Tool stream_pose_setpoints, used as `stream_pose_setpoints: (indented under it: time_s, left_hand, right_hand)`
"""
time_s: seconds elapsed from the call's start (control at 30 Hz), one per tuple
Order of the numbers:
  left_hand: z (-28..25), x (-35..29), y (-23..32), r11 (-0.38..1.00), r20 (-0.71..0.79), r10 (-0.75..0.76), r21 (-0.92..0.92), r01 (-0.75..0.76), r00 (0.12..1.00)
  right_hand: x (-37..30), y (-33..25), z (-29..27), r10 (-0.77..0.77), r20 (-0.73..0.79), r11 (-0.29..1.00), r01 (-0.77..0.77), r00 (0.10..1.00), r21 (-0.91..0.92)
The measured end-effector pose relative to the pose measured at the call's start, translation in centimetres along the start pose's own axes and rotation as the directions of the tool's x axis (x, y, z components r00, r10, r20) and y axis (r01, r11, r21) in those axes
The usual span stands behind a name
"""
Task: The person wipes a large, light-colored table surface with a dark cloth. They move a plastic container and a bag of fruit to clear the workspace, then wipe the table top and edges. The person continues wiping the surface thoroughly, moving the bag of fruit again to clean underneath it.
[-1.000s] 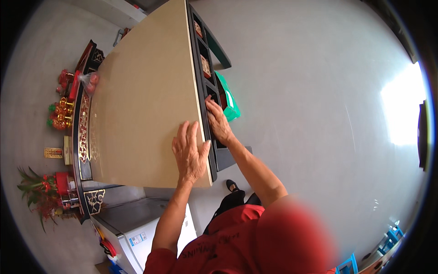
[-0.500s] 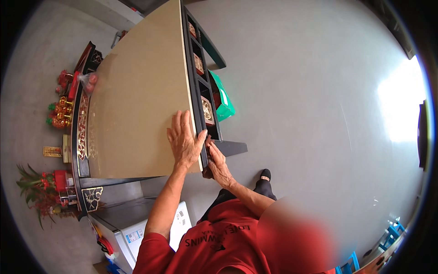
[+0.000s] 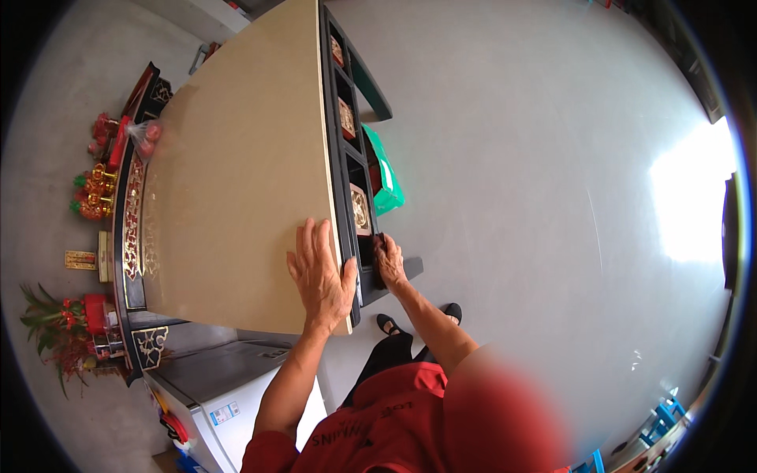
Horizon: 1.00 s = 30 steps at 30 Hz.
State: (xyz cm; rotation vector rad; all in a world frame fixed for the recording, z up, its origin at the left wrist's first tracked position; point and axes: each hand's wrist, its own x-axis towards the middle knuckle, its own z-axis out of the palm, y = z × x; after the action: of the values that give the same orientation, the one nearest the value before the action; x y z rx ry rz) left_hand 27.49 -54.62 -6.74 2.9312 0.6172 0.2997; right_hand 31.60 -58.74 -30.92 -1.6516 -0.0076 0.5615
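Note:
My left hand [image 3: 322, 272] lies flat on the beige tabletop [image 3: 244, 158], fingers spread, with the thumb at its right edge. Nothing is held in it. Beside it, my right hand [image 3: 392, 262] is closed around a dark brown, crumpled thing that looks like a cloth [image 3: 379, 243]. It presses this against the black openwork side frame [image 3: 354, 272] below the tabletop edge. Several carved, gold-toned square panels [image 3: 360, 211] sit in the frame's openings. The fingertips of my right hand are partly hidden by the frame and the cloth.
Below the frame stands a green bag or box [image 3: 385, 185]. Left of the table is a black carved altar shelf [image 3: 130, 236] with red and gold ornaments and a potted plant [image 3: 55, 327]. A white appliance [image 3: 236, 406] stands near my left arm. Blue stools [image 3: 662, 418] are at lower right.
My right hand has moved with the cloth from the frame's near corner to the frame's outer side. My left hand stays flat on the tabletop. The view has shifted slightly.

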Motion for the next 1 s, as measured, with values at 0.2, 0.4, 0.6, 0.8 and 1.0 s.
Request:
stream_pose_setpoints:
  time_s: [0.2, 0.4, 0.6, 0.8, 1.0]
  left_hand:
    - [-0.7, 0.6, 0.4, 1.000, 0.059, -0.010, -0.015, 0.011, 0.998]
    - [-0.7, 0.5, 0.4, 0.998, 0.061, -0.049, -0.033, 0.051, 0.997]
    - [-0.8, 0.4, 0.7, 1.000, 0.044, -0.025, 0.001, 0.025, 0.999]
    - [-0.2, 0.4, 0.1, 1.000, 0.002, 0.005, 0.017, -0.005, 1.000]
    - [0.1, 0.5, -0.1, 0.999, -0.015, 0.036, 0.023, -0.036, 0.999]
  right_hand:
    - [9.8, -0.2, 3.4, -0.099, -0.179, 0.994, 0.107, 0.979, 0.036]
    - [14.3, -3.6, 3.9, -0.326, -0.132, 0.945, 0.316, 0.936, -0.089]
    - [11.2, -0.3, 3.4, -0.424, -0.026, 0.905, 0.422, 0.905, -0.041]
    - [4.0, 0.6, -0.4, -0.283, 0.275, 0.955, 0.243, 0.919, 0.172]
    - [-3.0, -1.9, -3.3, -0.416, 0.300, 0.898, 0.440, 0.859, -0.015]
